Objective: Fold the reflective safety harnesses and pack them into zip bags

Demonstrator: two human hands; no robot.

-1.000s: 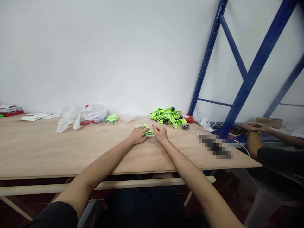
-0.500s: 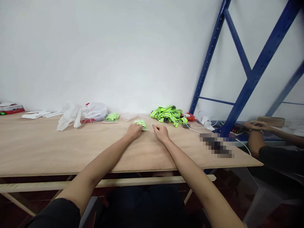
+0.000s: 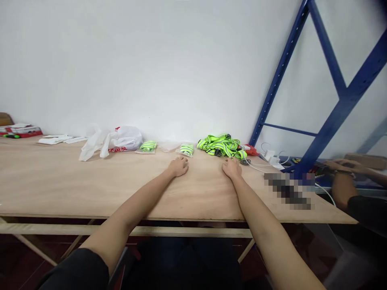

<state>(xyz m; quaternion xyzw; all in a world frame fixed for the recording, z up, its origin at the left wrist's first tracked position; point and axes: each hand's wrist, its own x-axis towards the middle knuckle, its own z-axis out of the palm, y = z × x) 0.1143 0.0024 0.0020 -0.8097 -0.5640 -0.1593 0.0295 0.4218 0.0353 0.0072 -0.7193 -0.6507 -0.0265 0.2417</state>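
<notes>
My left hand (image 3: 179, 166) lies on the wooden table with nothing held, its fingers loosely stretched forward. Just beyond its fingertips is a clear plastic bag with a folded yellow-green reflective strap (image 3: 186, 150). A second bagged strap (image 3: 148, 146) lies farther left. My right hand (image 3: 232, 167) rests at the near edge of a loose heap of reflective straps (image 3: 219, 145) with dark buckles. Its fingers are apart and point into the heap's edge; no grip on a strap shows. Clear plastic bags (image 3: 167, 146) lie flat between the two bagged straps.
A white shopping bag with red print (image 3: 128, 139), white papers (image 3: 57, 139) and a red-white box (image 3: 22, 130) line the back left. At right are a red package (image 3: 250, 150), white chargers (image 3: 271, 156) with cables and a blue rack (image 3: 329, 117). Another person's arm (image 3: 344, 185) shows beyond.
My left hand has let go of the bagged strap, which now lies near the wall, and drawn back slightly. My right hand has moved right to the strap heap. The view has shifted.
</notes>
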